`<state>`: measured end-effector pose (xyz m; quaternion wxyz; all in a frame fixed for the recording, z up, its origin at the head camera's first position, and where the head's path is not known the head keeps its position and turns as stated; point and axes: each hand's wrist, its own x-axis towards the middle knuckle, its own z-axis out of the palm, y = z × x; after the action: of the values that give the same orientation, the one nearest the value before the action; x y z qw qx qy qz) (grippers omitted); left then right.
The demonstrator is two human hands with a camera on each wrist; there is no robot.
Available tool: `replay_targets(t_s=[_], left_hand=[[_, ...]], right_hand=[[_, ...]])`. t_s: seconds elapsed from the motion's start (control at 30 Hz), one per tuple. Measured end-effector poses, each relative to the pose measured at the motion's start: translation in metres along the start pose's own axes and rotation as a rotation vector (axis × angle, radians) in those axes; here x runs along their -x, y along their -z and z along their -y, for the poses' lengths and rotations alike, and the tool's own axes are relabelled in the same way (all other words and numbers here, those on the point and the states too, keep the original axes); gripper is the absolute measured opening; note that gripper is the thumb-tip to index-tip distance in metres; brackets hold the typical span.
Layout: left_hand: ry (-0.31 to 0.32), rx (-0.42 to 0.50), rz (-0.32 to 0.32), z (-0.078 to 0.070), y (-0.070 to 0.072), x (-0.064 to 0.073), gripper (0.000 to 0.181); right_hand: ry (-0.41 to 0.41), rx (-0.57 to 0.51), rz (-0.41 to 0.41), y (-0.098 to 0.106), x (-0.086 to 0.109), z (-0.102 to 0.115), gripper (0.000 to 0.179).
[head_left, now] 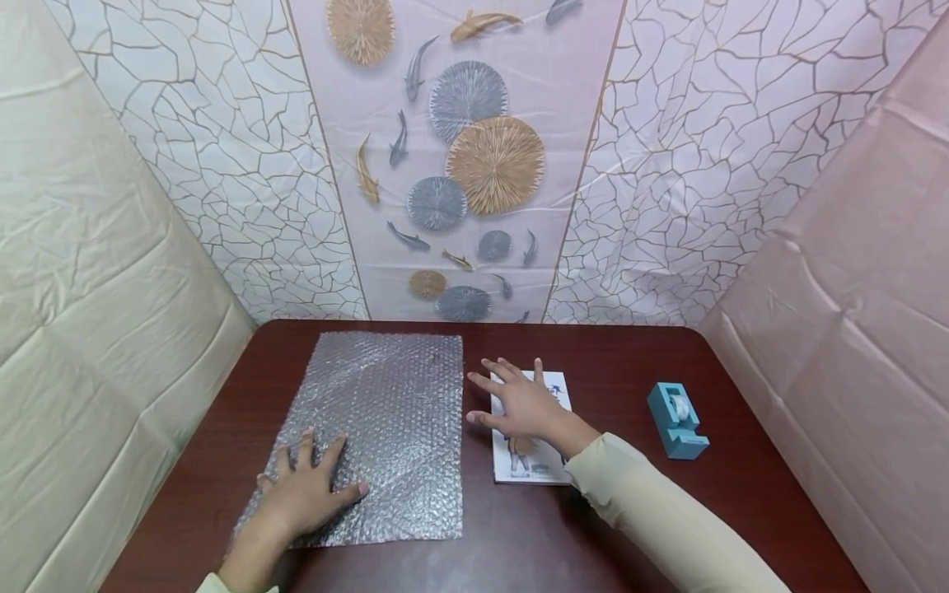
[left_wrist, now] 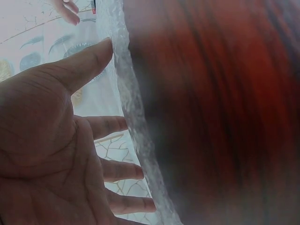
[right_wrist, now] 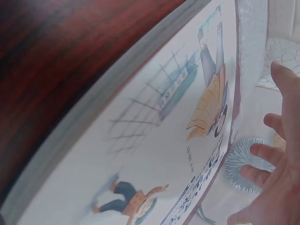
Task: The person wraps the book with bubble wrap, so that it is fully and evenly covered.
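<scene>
A sheet of clear bubble wrap (head_left: 393, 412) lies flat on the left half of the table. My left hand (head_left: 300, 494) is spread over its near left part, fingertips right at the sheet in the left wrist view. To the right of the sheet lies a white book (head_left: 530, 473) with drawn figures on its cover. Over the book my right hand (head_left: 522, 403) is spread, fingers pointing left and partly hiding the cover. In the right wrist view a gap shows between the fingers and the book cover (right_wrist: 154, 140). Neither hand holds anything.
A blue tape dispenser (head_left: 678, 420) with a roll of clear tape stands on the right side of the dark red-brown table (head_left: 608, 354). Patterned cloth (head_left: 474, 247) hangs behind the table's far edge. Pale quilted panels (head_left: 838, 313) slope along both sides.
</scene>
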<state>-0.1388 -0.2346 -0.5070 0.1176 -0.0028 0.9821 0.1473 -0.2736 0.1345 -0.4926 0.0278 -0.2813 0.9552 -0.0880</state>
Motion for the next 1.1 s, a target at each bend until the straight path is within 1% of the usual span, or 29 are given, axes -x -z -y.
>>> replay_targets(t_s=[0.07, 0.13, 0.37, 0.47, 0.6, 0.73, 0.83, 0.97, 1.03, 1.1], left_hand=[[0.001, 0.005, 0.006, -0.002, 0.003, 0.001, 0.106], [0.004, 0.005, 0.007, -0.002, 0.002, 0.001, 0.107], [-0.001, 0.019, 0.012, -0.001, 0.001, -0.001, 0.106], [0.006, 0.025, 0.017, 0.004, -0.004, -0.004, 0.109], [-0.001, 0.031, -0.002, 0.015, -0.015, -0.01, 0.112], [-0.02, 0.021, -0.034, 0.017, -0.019, -0.01, 0.115], [-0.016, 0.023, -0.024, 0.014, -0.016, -0.007, 0.113], [0.001, 0.039, 0.013, 0.005, -0.004, -0.003, 0.107], [0.006, 0.041, 0.021, -0.001, 0.002, 0.001, 0.104], [0.01, 0.04, 0.029, -0.003, 0.004, 0.002, 0.103]], right_hand=[[0.01, -0.018, 0.014, 0.001, -0.003, 0.001, 0.079], [0.019, -0.029, 0.028, 0.001, -0.007, 0.002, 0.078], [0.05, -0.013, 0.075, -0.001, -0.017, 0.004, 0.077], [0.069, -0.004, 0.087, -0.003, -0.022, 0.004, 0.077], [0.091, 0.0, 0.105, -0.004, -0.027, 0.006, 0.074], [0.106, 0.005, 0.122, -0.006, -0.031, 0.007, 0.07], [0.116, 0.019, 0.134, -0.007, -0.033, 0.007, 0.07], [0.129, 0.048, 0.148, -0.009, -0.037, 0.007, 0.071], [0.136, 0.055, 0.154, -0.01, -0.038, 0.006, 0.071], [0.145, 0.064, 0.164, -0.011, -0.039, 0.006, 0.07]])
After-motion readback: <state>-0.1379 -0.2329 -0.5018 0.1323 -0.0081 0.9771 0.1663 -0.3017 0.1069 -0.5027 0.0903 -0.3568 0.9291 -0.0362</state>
